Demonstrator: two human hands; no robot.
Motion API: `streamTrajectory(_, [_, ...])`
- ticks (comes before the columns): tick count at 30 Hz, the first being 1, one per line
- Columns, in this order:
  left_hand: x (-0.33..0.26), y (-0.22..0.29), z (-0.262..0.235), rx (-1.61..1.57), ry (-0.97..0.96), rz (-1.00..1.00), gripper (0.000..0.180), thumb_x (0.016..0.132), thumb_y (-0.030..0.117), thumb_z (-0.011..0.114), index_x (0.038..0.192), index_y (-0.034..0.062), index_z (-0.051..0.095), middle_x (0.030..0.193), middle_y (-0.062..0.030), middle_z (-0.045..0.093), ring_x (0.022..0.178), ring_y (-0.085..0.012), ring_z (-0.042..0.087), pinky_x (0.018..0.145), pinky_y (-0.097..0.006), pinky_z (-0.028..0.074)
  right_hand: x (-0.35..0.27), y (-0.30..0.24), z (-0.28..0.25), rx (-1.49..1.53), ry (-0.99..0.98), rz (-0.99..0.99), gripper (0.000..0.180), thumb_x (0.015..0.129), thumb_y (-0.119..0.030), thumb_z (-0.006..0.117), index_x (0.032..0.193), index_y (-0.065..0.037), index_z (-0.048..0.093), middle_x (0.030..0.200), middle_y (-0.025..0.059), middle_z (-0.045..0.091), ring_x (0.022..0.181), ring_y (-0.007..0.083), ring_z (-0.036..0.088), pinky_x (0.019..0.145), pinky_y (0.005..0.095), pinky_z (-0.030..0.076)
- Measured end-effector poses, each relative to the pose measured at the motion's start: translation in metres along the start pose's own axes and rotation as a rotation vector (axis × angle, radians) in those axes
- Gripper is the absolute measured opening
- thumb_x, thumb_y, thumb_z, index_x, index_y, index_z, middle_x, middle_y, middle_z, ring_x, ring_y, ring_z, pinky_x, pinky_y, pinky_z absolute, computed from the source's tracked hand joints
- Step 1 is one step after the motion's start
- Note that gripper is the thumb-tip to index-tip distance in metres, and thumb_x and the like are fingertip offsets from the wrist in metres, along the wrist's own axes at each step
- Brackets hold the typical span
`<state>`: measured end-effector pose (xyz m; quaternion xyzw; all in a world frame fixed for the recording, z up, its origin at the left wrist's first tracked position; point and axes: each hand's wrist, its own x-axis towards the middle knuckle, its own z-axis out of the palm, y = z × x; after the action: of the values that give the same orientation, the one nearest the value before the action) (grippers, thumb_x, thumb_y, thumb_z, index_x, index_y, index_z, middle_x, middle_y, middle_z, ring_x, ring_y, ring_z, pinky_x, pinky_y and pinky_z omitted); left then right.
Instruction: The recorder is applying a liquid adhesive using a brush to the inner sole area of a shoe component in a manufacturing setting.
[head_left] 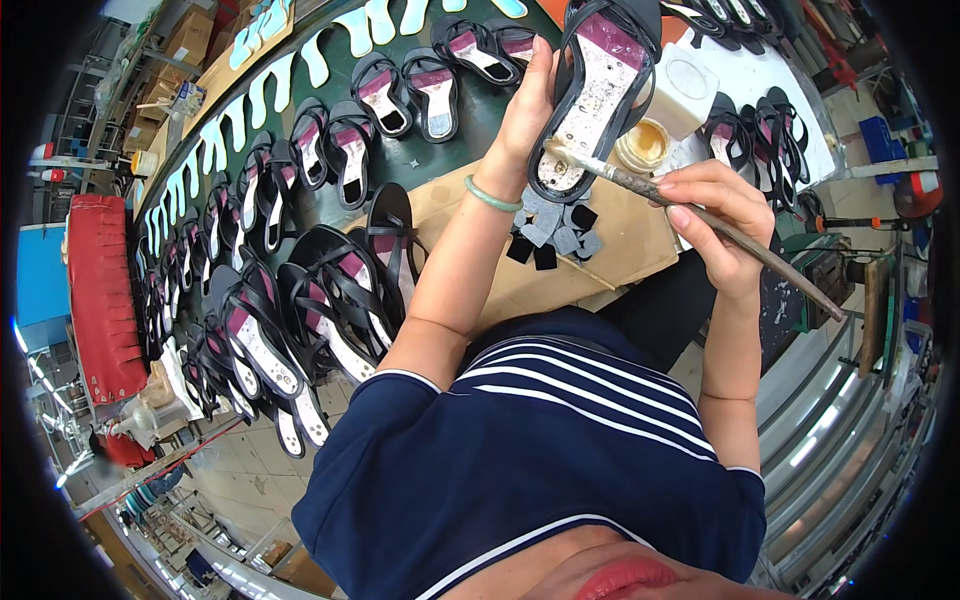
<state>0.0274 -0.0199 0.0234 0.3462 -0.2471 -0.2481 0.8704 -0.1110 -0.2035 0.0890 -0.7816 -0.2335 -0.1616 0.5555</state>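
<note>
My left hand (528, 112) grips the side of a black strappy sandal (598, 92), holding it up with its white and purple insole toward me. In my right hand (722, 218) is a long wooden brush (770, 262), pinched between thumb and fingers. Its bristles touch the insole at the heel end, the end nearer to me. Just right of the sandal stands an open jar of yellowish glue-like paste (643, 146). Below the heel lies a pile of small grey and black pads (548, 222) on a sheet of cardboard (630, 238).
Sandals in pairs (350, 150) line the green table (400, 170), with pale insole pieces (315, 62) along its far edge. More sandals are heaped (320, 290) by my left arm. Behind the jar stands a white container (684, 88); further sandals (765, 140) lie at right.
</note>
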Motion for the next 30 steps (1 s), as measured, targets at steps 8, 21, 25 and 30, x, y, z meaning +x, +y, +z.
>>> streamTrajectory(8, [0.005, -0.003, -0.007, 0.044, -0.02, -0.008, 0.076, 0.099, 0.062, 0.026, 0.142, 0.0001, 0.037, 0.132, -0.0209, 0.055, 0.116, -0.0328, 0.06, 0.1, -0.042, 0.049, 0.007, -0.003, -0.003, -0.014, -0.076, -0.027, 0.015, 0.076, 0.001, 0.069, 0.09, 0.005, 0.071, 0.088, 0.017, 0.07, 0.079, 0.0238, 0.068, 0.07, 0.0296, 0.052])
streamTrajectory(21, [0.007, 0.005, 0.017, 0.006, -0.011, -0.19, 0.071, 0.099, 0.059, 0.038, 0.133, -0.0012, 0.049, 0.119, -0.013, 0.063, 0.102, -0.0189, 0.064, 0.092, -0.032, 0.052, 0.047, -0.007, -0.023, 0.02, -0.327, -0.106, 0.012, 0.077, 0.0, 0.07, 0.089, 0.004, 0.071, 0.087, 0.015, 0.069, 0.078, 0.0214, 0.067, 0.069, 0.0295, 0.051])
streamTrajectory(25, [0.005, 0.013, 0.026, -0.063, -0.026, -0.363, 0.064, 0.098, 0.056, 0.046, 0.13, 0.0008, 0.052, 0.118, -0.0074, 0.063, 0.1, -0.0138, 0.062, 0.091, -0.028, 0.05, 0.061, -0.015, -0.03, 0.066, -0.433, -0.054, 0.012, 0.079, -0.002, 0.07, 0.089, 0.003, 0.071, 0.088, 0.0139, 0.068, 0.08, 0.0211, 0.065, 0.071, 0.0287, 0.05])
streamTrajectory(30, [0.007, 0.021, 0.046, 0.107, -0.041, -0.501, 0.06, 0.101, 0.051, 0.044, 0.134, 0.001, 0.049, 0.128, -0.0096, 0.057, 0.112, -0.0137, 0.057, 0.097, -0.028, 0.046, 0.076, -0.024, -0.037, -0.007, -0.529, -0.107, 0.014, 0.079, -0.009, 0.071, 0.088, 0.003, 0.072, 0.086, 0.0139, 0.068, 0.076, 0.0193, 0.064, 0.066, 0.0279, 0.048])
